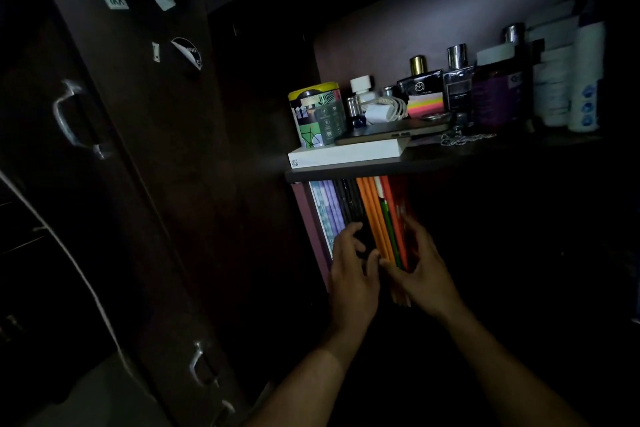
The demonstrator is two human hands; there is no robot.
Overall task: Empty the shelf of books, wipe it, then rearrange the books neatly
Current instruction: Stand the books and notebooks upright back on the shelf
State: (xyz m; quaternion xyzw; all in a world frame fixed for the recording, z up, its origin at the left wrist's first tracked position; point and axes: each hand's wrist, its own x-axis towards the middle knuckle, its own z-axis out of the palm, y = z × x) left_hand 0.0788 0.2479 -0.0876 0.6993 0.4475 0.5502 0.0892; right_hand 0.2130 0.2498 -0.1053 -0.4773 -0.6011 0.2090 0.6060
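We see a dim cupboard from a head-worn camera. In the lower compartment a row of upright books (363, 215) stands just under the upper shelf board (433, 163): pale checked and purple spines at the left, black ones in the middle, orange, green and red at the right.

Both hands reach into this row. Our left hand (351, 274) curls its fingers round the black spines, thumb against the orange ones. Our right hand (424, 274) has its fingers spread along the red book at the row's right end and its thumb near the orange spines; we cannot tell whether it grips or only touches.

On the board above sit a flat white box (346, 154), a dark tablet (391, 132) lying partly on it, a yellow-lidded printed tin (317, 114), a white charger with coiled cable (384, 109), and perfume bottles (457, 87).

At the left stands a dark cabinet door (114, 149) with a metal handle (71, 118).
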